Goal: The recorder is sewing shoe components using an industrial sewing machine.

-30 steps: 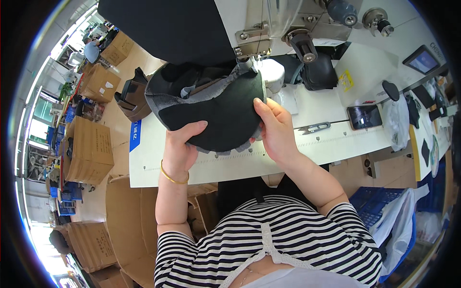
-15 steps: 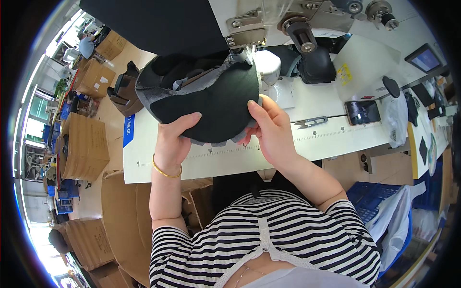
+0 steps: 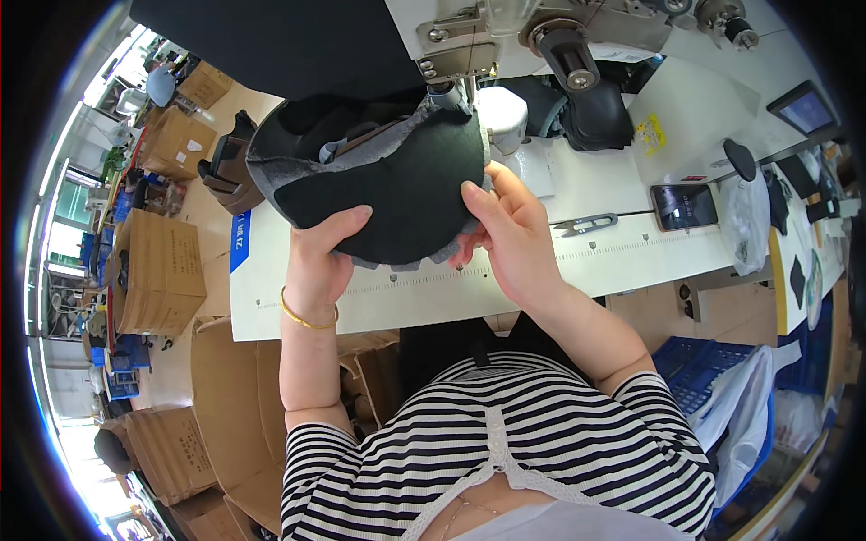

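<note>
Both hands hold a curved, stitched black fabric piece [image 3: 388, 194] with a fuzzy grey lining and a notched lower edge. Its top right edge sits under the needle and presser foot of a sewing machine [image 3: 460, 77]. My left hand [image 3: 320, 257] grips the lower left edge, thumb on top and fingers hidden beneath. At the right edge, my right hand [image 3: 514, 225] pinches the fabric between thumb and fingers, just below the needle. Thread snips [image 3: 586, 224] lie on the table to the right of my right hand.
A white worktable [image 3: 424, 302] carries a printed ruler along its front. On it lie a phone [image 3: 684, 207] and a stack of black pieces [image 3: 595, 117]. Brown pieces [image 3: 233, 167] stand at the left edge. Cardboard boxes [image 3: 162, 270] fill the left; a blue crate [image 3: 695, 370] is lower right.
The fabric and my left hand have shifted slightly left. The right hand's fingers have moved up a little along the edge. Both hands keep their hold.
</note>
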{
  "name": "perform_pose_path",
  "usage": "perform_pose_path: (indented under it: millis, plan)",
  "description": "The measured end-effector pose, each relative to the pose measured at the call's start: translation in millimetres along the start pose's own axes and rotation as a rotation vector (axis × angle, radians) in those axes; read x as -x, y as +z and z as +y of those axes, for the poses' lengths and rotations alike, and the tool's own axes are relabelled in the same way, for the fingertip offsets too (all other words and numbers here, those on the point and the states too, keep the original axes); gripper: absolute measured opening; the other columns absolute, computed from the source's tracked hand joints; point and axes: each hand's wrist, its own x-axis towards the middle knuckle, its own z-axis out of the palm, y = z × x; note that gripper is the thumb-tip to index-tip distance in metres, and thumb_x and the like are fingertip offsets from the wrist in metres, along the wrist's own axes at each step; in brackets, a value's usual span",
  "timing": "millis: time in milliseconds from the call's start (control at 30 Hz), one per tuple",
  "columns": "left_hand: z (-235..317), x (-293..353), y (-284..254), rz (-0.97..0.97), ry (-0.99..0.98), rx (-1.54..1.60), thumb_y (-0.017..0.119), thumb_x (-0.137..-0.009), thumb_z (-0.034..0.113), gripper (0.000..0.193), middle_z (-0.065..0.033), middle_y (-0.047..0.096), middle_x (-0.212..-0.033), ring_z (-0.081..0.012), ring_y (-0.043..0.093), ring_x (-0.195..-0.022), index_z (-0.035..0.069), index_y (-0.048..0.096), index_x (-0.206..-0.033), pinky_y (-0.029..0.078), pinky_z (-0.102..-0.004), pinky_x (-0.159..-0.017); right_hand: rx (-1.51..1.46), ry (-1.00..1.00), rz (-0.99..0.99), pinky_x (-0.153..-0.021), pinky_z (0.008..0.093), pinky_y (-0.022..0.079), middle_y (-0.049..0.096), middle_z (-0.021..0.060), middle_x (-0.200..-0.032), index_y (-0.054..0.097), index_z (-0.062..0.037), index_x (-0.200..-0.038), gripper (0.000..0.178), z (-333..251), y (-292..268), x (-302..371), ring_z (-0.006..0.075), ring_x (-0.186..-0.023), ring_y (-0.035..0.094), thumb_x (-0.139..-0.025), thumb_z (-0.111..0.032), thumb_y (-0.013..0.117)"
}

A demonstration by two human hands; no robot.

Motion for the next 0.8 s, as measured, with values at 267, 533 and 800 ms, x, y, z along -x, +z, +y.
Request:
perform_pose_path:
  millis: [267,533,800]
  plan:
    - [0.0,-6.0,8.3,-0.056,0.011,0.054,0.055,-0.077,-0.007,0.026,-0.0174,0.066,-0.097,-0.026,0.066,-0.085,-0.008,0.06,-0.102,0.055,-0.0331,-0.074,0.006,0.009,0.031,-0.049,0.0218,0.047,0.064,0.0085,-0.08,0.052,-0.0001,-0.107,0.025,-3.3,-0.8,-6.9,0.0131,-0.056,0.061,-0.098,-0.023,0.047]
    - [-3.8,-14.3,12.4,-0.022,0.033,0.064,0.056,-0.079,-0.004,0.016,-0.0173,0.067,-0.086,-0.026,0.067,-0.071,-0.008,0.064,-0.093,0.054,-0.0351,-0.054,0.069,0.022,0.034,-0.052,0.0227,0.046,0.064,0.008,-0.079,0.053,-0.001,-0.103,0.025,-3.2,1.1,-4.6,0.0146,-0.057,0.061,-0.098,-0.024,0.046]
    - [-6.1,-19.2,13.8,-0.054,0.035,0.062,0.054,-0.083,-0.002,0.017,-0.0155,0.067,-0.09,-0.0252,0.066,-0.073,-0.007,0.063,-0.097,0.053,-0.0362,-0.054,0.056,0.017,0.014,-0.053,0.023,0.045,0.063,0.0085,-0.069,0.054,-0.0015,-0.099,0.026,-6.2,2.4,-6.6,0.0148,-0.058,0.062,-0.099,-0.025,0.044]
